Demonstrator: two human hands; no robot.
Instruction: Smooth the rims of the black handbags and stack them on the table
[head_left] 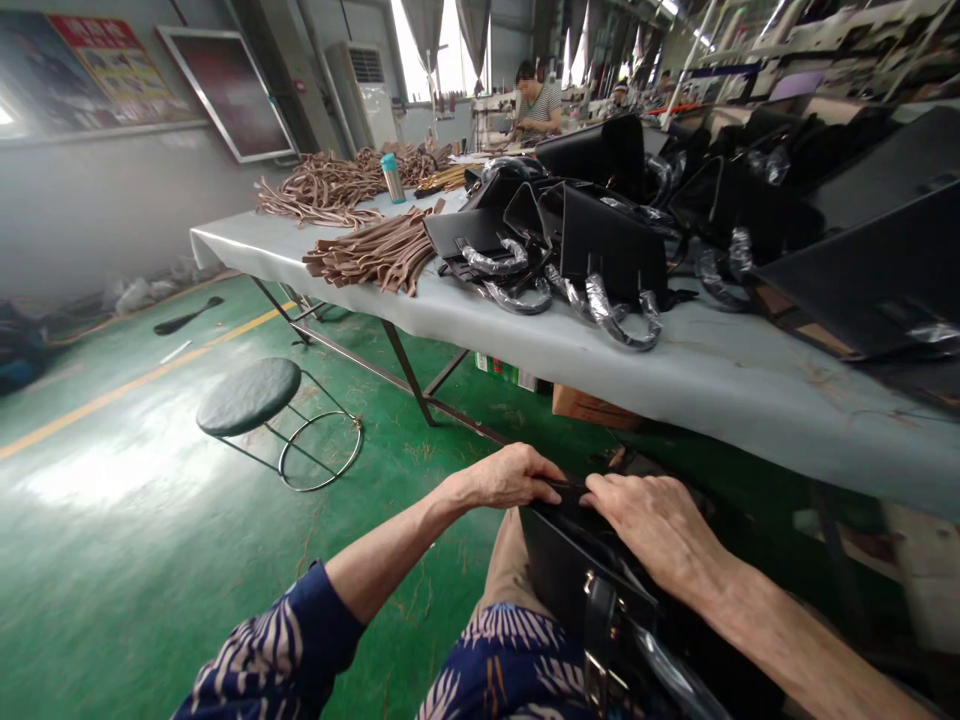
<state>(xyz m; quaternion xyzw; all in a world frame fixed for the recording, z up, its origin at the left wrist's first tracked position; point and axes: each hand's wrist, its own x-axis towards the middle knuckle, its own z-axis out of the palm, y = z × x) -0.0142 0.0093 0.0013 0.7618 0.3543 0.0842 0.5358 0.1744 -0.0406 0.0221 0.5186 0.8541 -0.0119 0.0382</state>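
Observation:
A black handbag (551, 560) with metal buckles and a plastic-wrapped handle rests across my lap, tilted. My left hand (517, 475) pinches the bag's upper edge at its far end, thumb and fingers closed on the black material. Just to the right, my right hand (649, 520) grips the same edge, fingers bent over it. A short stretch of the edge shows between the two hands. The bag's lower right part is dark and partly hidden by my right forearm.
A long covered table (480, 315) ahead bears several black handbags (611, 240), bundles of brown straps (375, 250) and a bottle (392, 178). A round stool (251, 395) stands on the green floor at left. Under the table is a cardboard box (592, 405). A person (538, 105) sits farther back.

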